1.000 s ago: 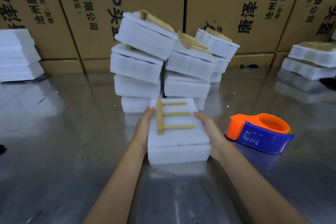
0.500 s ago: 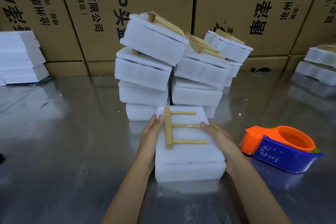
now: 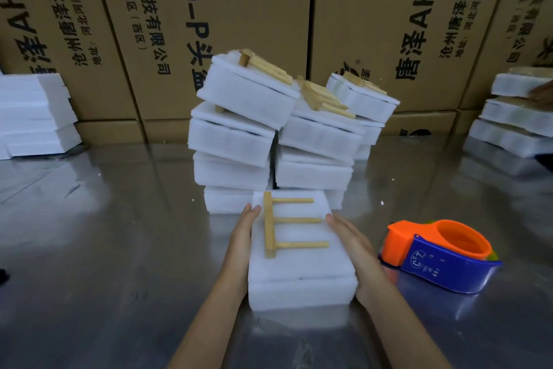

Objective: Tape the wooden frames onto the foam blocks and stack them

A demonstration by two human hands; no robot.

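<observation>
A white foam block (image 3: 299, 264) lies flat on the shiny metal table (image 3: 104, 249), close in front of the person, and a wooden frame (image 3: 284, 225) lies on its top face: one long bar along the left side with three thin rungs running out to the right. The left hand (image 3: 242, 237) lies flat against the block's left side with the fingers straight and together, their tips up by the far left corner; the right hand (image 3: 350, 237) lies against the right side in the same way, fingers straight, so the block sits between two flat palms and neither hand curls round anything. Whether tape already holds the frame down cannot be told. Just behind the block, touching or nearly touching its far edge, stand leaning stacks (image 3: 239, 135) of the same foam blocks, several with wooden frames on top, the upper ones tilted. To the right of the block, near the right hand but apart from it, an orange and blue tape dispenser (image 3: 440, 255) rests on the table. More foam is piled at the far left (image 3: 33, 114) and far right (image 3: 514, 117). Brown cartons (image 3: 239, 9) with printed black characters line the back; they are closed and their contents are not visible.
</observation>
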